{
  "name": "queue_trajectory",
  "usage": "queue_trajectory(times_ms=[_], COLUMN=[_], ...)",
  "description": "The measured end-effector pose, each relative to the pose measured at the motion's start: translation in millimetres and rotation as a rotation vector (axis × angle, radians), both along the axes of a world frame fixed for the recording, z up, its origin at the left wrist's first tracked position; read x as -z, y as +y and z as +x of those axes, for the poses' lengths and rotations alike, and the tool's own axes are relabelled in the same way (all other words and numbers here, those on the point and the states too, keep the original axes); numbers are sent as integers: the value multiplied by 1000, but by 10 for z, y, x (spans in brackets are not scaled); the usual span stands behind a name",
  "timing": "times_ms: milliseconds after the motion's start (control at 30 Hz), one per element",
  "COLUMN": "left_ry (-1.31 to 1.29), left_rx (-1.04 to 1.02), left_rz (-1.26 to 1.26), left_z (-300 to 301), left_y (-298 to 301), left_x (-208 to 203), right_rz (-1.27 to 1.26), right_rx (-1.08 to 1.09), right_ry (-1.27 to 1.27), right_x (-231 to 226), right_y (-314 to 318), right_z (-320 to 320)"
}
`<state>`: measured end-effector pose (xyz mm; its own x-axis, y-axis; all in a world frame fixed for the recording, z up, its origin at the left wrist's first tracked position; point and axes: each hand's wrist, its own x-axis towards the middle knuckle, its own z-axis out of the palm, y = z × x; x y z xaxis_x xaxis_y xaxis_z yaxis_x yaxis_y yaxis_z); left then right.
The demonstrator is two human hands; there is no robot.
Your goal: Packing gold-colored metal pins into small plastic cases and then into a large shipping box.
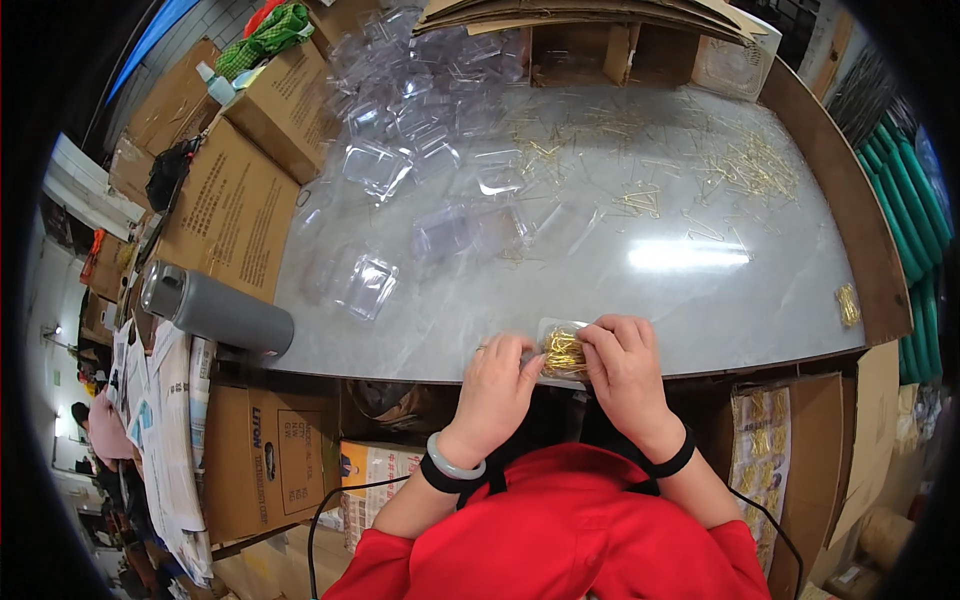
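At the table's near edge, my left hand and my right hand close on opposite sides of a small clear plastic box. A bundle of gold wire hooks lies inside it, between my fingertips. My left thumb and fingers pinch its left side; the fingers of my right hand bend over its right side. Whether the box has a lid on I cannot make out. Beyond my hands are several empty clear plastic boxes on the left, and loose gold wire hooks scattered at the far right.
The grey table has a raised brown board along its right side. A small gold bundle lies beside it. A grey bottle lies at the left edge near cardboard boxes. A cardboard compartment box stands at the back.
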<state>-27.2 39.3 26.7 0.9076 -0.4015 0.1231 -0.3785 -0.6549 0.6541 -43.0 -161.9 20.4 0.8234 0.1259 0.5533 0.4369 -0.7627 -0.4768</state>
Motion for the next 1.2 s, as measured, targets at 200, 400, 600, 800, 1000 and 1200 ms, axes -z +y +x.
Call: queue_trajectory(times_ms=[200, 400, 600, 800, 1000, 1200], left_ry=[-331, -326, -262, -313, -295, -304], left_rx=[149, 191, 190, 251, 237, 249], left_rz=[-41, -6, -51, -92, -76, -103], left_z=[67, 13, -5, 33, 13, 24], left_y=[-112, -126, -158, -249, -280, -280], left_x=[202, 268, 178, 196, 247, 263], right_rz=[-80, -208, 112, 203, 418, 169], right_rx=[-40, -76, -101, -5, 97, 78], right_ry=[27, 131, 164, 111, 64, -55], right_x=[-6, -149, -154, 5, 97, 61], right_y=[-29, -85, -172, -306, -177, -226], right_z=[23, -59, -63, -241, -287, -128])
